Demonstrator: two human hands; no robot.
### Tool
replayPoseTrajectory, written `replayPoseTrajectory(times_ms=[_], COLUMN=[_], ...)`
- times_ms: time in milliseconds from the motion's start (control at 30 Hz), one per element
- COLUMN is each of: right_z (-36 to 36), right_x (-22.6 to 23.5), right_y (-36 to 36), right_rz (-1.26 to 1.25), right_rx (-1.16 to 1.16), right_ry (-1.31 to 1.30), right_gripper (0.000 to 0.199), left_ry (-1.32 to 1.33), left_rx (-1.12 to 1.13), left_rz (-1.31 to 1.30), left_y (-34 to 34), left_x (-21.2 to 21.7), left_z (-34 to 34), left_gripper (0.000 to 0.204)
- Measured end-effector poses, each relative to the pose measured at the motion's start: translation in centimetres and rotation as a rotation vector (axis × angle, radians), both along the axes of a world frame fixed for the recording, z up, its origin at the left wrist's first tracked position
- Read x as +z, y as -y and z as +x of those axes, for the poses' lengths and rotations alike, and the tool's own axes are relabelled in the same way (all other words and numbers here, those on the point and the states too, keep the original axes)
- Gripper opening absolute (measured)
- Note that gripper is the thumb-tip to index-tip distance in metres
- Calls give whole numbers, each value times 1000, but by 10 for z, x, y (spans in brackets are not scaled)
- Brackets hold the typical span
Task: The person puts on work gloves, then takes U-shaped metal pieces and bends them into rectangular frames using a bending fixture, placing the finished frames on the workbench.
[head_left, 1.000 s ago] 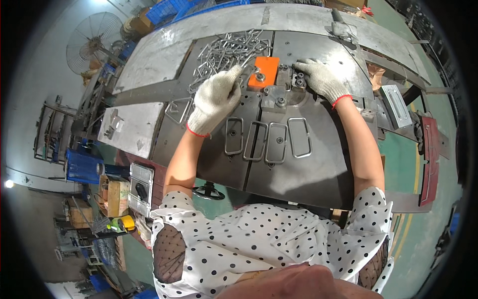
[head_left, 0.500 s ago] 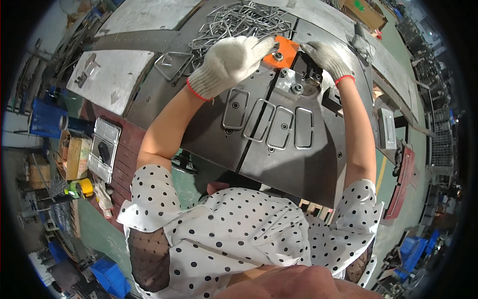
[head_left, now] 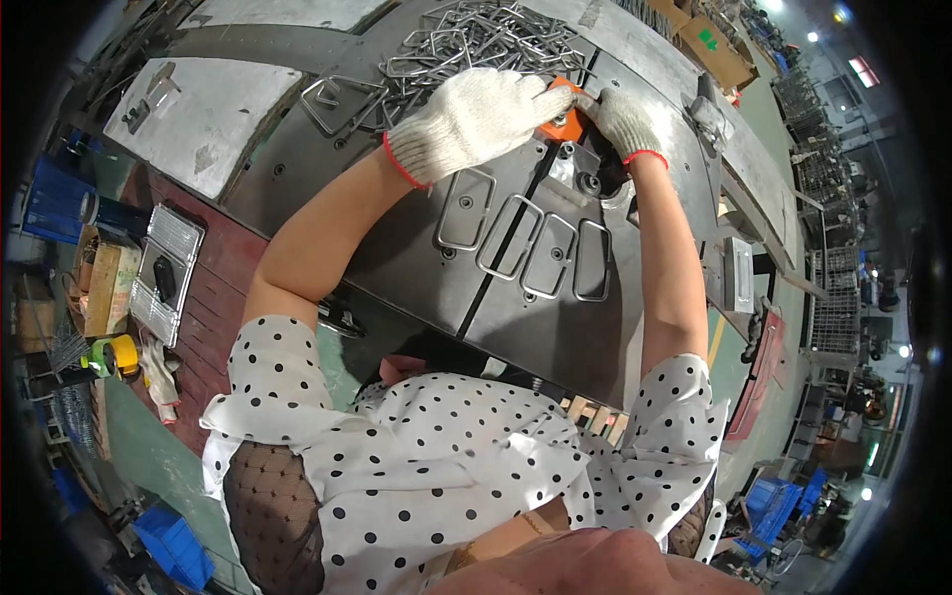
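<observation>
Both gloved hands, left [head_left: 474,119] and right [head_left: 621,117], close on the orange block [head_left: 565,125] (grip partly hidden); seating it needs steady pressure.

A green floor [head_left: 149,446] is seen beneath the dark metal workbench [head_left: 327,169]. Blue crates [head_left: 174,545] are stacked left of the bench; wire racks [head_left: 833,307] and ceiling lamps [head_left: 861,69] are located right of it.

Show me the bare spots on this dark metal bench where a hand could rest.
Free: the dark plate left of the four wire loops, below the left hand. The pale slab at far left is mostly bare. Crowded: the wire loop pile and around the orange block, where the right hand works.
</observation>
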State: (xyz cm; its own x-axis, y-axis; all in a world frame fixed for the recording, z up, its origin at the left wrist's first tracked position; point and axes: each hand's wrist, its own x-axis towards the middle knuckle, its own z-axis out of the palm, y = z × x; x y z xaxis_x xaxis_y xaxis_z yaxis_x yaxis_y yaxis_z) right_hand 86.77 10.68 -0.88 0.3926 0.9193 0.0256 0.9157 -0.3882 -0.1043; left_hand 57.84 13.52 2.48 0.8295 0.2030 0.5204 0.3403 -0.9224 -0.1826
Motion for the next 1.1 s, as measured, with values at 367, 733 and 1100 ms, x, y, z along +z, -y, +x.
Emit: replayPoseTrajectory(times_ms=[367, 733, 1100], right_z=[24, -59, -42], right_x=[-3, 85, 40], right_y=[-8, 92, 232], right_rz=[-120, 375, 79], right_rx=[17, 75, 197], right_ry=[-104, -100, -220], right_gripper=[85, 60, 65], left_ry=[136, 97, 18], left_rx=[-118, -111, -112], left_rz=[30, 40, 10], left_y=[-4, 2, 7], left_x=[-9, -3, -9], left_z=[2, -7, 4], left_gripper=[50, 46, 49])
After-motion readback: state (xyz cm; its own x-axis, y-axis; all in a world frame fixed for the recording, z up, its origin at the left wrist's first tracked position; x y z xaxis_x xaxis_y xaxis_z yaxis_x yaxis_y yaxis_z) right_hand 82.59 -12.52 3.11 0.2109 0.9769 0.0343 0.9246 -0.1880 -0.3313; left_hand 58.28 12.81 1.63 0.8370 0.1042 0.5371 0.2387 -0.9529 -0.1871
